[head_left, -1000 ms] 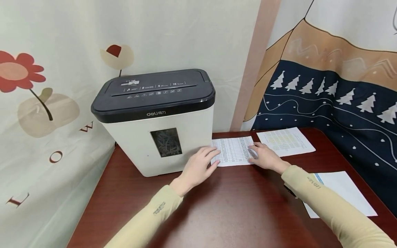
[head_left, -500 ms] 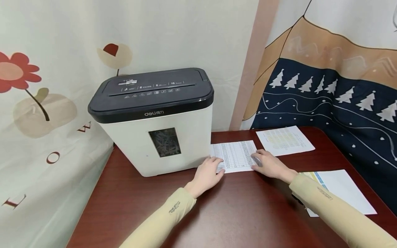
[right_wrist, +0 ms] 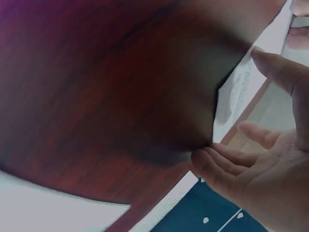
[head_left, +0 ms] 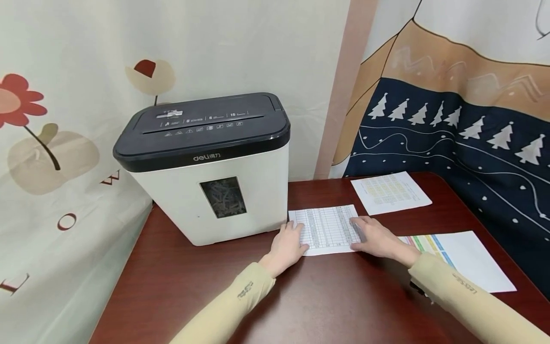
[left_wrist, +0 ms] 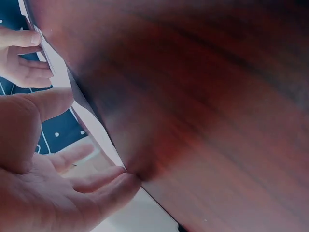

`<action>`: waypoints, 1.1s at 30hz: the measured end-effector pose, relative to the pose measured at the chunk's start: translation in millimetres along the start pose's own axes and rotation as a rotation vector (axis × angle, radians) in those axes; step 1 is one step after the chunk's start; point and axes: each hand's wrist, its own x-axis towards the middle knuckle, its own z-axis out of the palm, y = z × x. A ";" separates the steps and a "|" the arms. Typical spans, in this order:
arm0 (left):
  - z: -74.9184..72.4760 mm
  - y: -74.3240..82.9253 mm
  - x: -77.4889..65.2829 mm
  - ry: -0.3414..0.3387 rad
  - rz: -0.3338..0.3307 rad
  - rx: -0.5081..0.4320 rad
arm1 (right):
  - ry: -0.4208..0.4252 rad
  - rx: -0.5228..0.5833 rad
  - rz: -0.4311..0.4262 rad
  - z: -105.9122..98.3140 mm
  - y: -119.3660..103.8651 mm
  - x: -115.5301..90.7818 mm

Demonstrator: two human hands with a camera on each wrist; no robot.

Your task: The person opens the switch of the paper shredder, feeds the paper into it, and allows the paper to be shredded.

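A printed sheet of paper point(head_left: 328, 229) with a table grid lies on the brown table, to the right of a paper shredder point(head_left: 206, 172). My left hand point(head_left: 287, 246) touches the sheet's left edge, with its thumb at the near corner and its fingertips farther back. On the opposite edge rests my right hand point(head_left: 378, 238), thumb and fingertips spread apart along the side. Both wrist views show fingers point(left_wrist: 104, 186) at the paper's edge, which bows slightly off the table between thumb and fingertips in the right wrist view.
Behind the right hand lies another printed sheet point(head_left: 388, 193). A mostly white sheet with coloured bands point(head_left: 477, 260) lies partly under the right forearm in the head view. Patterned curtains point(head_left: 455, 119) rise behind the table point(head_left: 326, 301). Paper shreds show through the shredder's window point(head_left: 223, 197).
The gridded sheet has slid toward me across the table, with both hands at its edges moving along with it. More of the colour-banded sheet shows now. The head view has shifted slightly.
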 end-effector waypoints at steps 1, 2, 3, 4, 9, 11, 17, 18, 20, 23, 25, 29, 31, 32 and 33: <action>0.5 -0.2 -0.1 -0.005 0.007 0.010 | 0.008 0.023 0.005 -0.2 -1.0 0.6; 1.0 -0.5 -0.1 -0.011 0.011 0.011 | 0.018 0.047 0.019 -0.2 -1.8 1.5; 1.3 -0.8 -0.3 -0.011 0.019 0.014 | 0.031 0.071 0.037 -0.6 -2.7 2.5; 1.7 -1.1 -0.2 -0.011 0.024 0.013 | 0.042 0.098 0.062 -0.7 -3.3 3.7; 3.1 -1.1 -1.9 -0.007 0.037 0.000 | 0.069 0.178 0.171 -1.3 -8.0 10.9; 3.8 -0.9 -2.5 -0.013 0.032 -0.008 | 0.071 0.201 0.191 -0.8 -9.1 13.6; 4.8 -0.2 -2.9 -0.021 0.031 -0.005 | 0.118 0.414 0.281 -3.1 -4.1 15.7; 4.5 0.0 -3.1 -0.022 0.033 -0.007 | 0.124 0.446 0.298 -3.8 -2.4 15.7; 3.7 0.2 -3.1 -0.022 0.039 -0.011 | 0.125 0.481 0.319 -5.8 -0.1 15.2; 1.3 -0.2 -2.4 -0.032 0.039 -0.019 | 0.111 0.488 0.314 -8.4 4.0 14.0; -0.6 -1.1 -2.0 -0.046 0.026 -0.040 | 0.104 0.490 0.302 -10.7 5.3 11.4; -6.1 -4.0 -2.6 -0.050 -0.015 -0.127 | 0.111 0.557 0.282 -13.6 6.6 3.8; -8.8 -6.5 -3.9 -0.043 -0.037 -0.191 | 0.107 0.622 0.272 -13.2 7.0 -0.2; -10.4 -7.9 -4.8 -0.035 -0.046 -0.228 | 0.105 0.658 0.271 -13.1 7.1 -2.2; -12.2 -9.3 -5.7 -0.027 -0.058 -0.269 | 0.103 0.687 0.268 -13.1 7.1 -4.1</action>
